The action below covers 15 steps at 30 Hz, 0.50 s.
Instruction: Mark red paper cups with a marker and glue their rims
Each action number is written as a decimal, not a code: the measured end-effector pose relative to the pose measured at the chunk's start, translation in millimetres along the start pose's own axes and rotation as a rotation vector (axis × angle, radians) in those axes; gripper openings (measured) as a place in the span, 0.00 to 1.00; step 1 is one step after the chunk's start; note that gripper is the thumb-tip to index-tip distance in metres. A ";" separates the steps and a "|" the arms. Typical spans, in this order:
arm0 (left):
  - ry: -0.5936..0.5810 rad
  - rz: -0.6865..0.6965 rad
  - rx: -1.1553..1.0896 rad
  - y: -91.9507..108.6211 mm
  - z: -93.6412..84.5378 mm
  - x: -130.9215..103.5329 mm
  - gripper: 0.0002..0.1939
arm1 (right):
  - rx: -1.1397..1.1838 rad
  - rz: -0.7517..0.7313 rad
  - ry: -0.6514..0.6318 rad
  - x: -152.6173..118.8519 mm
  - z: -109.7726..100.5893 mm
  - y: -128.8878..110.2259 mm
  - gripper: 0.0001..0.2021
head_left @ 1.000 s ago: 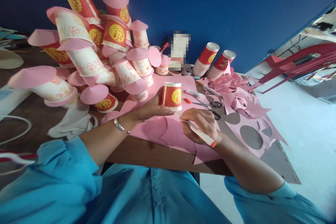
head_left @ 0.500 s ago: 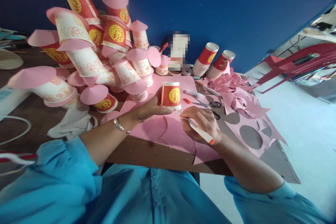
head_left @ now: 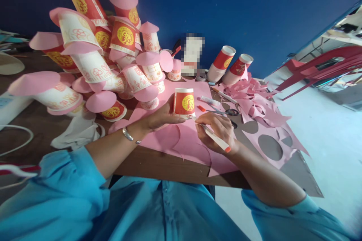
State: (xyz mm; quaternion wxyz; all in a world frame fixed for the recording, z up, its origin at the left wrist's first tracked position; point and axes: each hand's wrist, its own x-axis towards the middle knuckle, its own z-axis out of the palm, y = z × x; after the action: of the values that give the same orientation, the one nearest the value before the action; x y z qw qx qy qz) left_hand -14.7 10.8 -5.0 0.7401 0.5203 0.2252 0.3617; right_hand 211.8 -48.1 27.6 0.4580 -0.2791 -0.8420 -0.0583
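A red paper cup [head_left: 181,102] with a yellow emblem and white bands is held by my left hand [head_left: 162,116], thumb along its lower edge and the other fingers mostly hidden behind. My right hand [head_left: 216,130] is closed around a white marker [head_left: 213,137] with an orange end. The marker's tip meets the white band at the cup's lower right. Under both hands lies pink paper [head_left: 166,141] with curved cut lines. Beyond my right hand are an orange cap [head_left: 201,108] and a pair of scissors [head_left: 230,112].
Decorated paper cups with pink cone tops [head_left: 90,64] are piled high on the left. Two stacks of cups [head_left: 222,64] stand at the back. Pink paper scraps [head_left: 254,94] and a sheet with round holes [head_left: 266,139] lie right. A red chair [head_left: 325,64] stands beyond the table.
My right hand and the marker have shifted very slightly right and up along the cup's lower band. The left hand and cup look nearly unchanged.
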 end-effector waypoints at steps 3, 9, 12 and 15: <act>-0.012 0.019 -0.021 -0.9 -0.8 0.4 0.37 | 0.002 0.003 0.002 1.0 -0.4 -0.9 0.08; -0.009 0.038 0.019 -0.9 -3.2 -1.1 0.37 | 0.019 -0.017 0.041 1.4 -2.6 -2.8 0.12; -0.004 0.025 0.007 0.4 -1.3 -1.3 0.37 | 0.005 0.003 0.070 -0.3 -3.1 -0.8 0.09; -0.013 0.031 -0.058 -0.3 -0.3 0.3 0.40 | -0.036 0.054 0.094 -2.5 -1.9 3.7 0.05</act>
State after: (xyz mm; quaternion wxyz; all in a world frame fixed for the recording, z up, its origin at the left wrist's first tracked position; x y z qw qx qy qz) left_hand -14.6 11.2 -5.4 0.7507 0.5041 0.2019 0.3762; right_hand 216.1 -46.7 26.1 0.4934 -0.3071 -0.8104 -0.0739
